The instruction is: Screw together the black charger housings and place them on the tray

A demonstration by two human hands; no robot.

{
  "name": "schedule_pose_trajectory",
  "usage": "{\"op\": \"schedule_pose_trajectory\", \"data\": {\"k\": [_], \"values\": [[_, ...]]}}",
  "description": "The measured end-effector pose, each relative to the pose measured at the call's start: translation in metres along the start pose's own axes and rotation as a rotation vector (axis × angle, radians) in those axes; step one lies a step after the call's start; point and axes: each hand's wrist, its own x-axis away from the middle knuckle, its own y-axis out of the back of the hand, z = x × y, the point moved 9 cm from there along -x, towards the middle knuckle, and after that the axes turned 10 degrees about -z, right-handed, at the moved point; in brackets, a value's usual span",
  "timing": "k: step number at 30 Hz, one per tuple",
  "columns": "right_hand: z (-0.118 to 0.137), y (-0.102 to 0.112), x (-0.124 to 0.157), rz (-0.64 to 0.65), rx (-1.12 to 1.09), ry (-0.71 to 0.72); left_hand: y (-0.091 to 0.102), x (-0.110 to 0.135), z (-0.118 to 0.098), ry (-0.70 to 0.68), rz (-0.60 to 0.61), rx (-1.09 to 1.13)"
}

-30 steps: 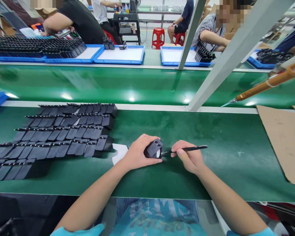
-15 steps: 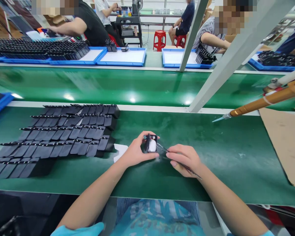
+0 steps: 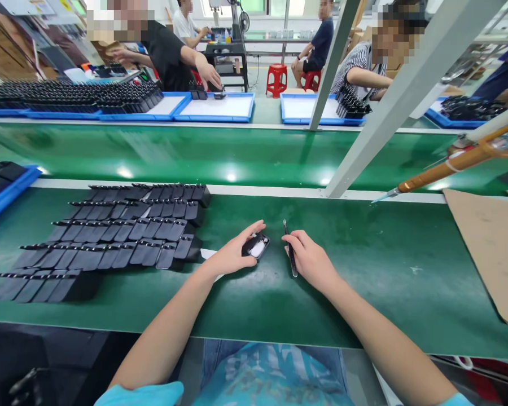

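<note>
My left hand [image 3: 232, 254] grips a small black part [image 3: 256, 246] with a white patch on its face and holds it low over the green mat [image 3: 364, 265]. Its fingers are curled round the part's near side. My right hand [image 3: 311, 260] is closed on thin black tweezers [image 3: 290, 251] that point away from me, a little right of the part and apart from it. Left of my left hand lie several overlapping rows of the same black parts [image 3: 122, 237]. A white slip [image 3: 207, 255] peeks out beside my left wrist.
A brown cardboard sheet [image 3: 486, 248] covers the mat's right end. An orange-handled tool [image 3: 444, 166] hangs over the right side. A blue tray [image 3: 8, 189] sits at the far left. Beyond the shiny belt [image 3: 195, 152], other people work at blue trays [image 3: 214, 107].
My left hand has tipped the part down from upright toward the mat. My right hand has pulled the tweezers off the part and turned them to point away.
</note>
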Motion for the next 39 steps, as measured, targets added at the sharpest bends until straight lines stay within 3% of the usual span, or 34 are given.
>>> {"op": "schedule_pose_trajectory", "data": {"k": [4,9,16,18,23,28,33,39], "values": [[-0.007,-0.006,-0.001,0.025,0.02,-0.02,0.004,-0.001,-0.005,0.011,-0.105,0.016],[-0.004,-0.013,0.0,0.108,0.047,0.012,0.012,0.003,-0.013,0.018,-0.408,-0.059],[-0.014,-0.004,-0.003,0.036,-0.152,-0.129,0.013,0.005,-0.012,0.063,-0.51,-0.139],[-0.012,-0.004,-0.003,0.021,-0.204,-0.134,0.012,0.004,-0.017,0.013,-0.493,-0.139],[-0.013,-0.003,-0.002,0.01,-0.292,-0.171,-0.007,0.003,-0.031,-0.145,-0.282,-0.232],[-0.024,0.001,-0.002,-0.022,-0.333,-0.233,-0.011,0.009,-0.034,-0.242,-0.233,-0.35],[-0.022,-0.002,-0.004,-0.029,-0.332,-0.189,-0.01,0.014,-0.038,-0.236,-0.178,-0.374],[-0.022,-0.006,-0.004,0.0,-0.316,-0.166,-0.006,0.015,-0.041,-0.203,-0.213,-0.427]]}}
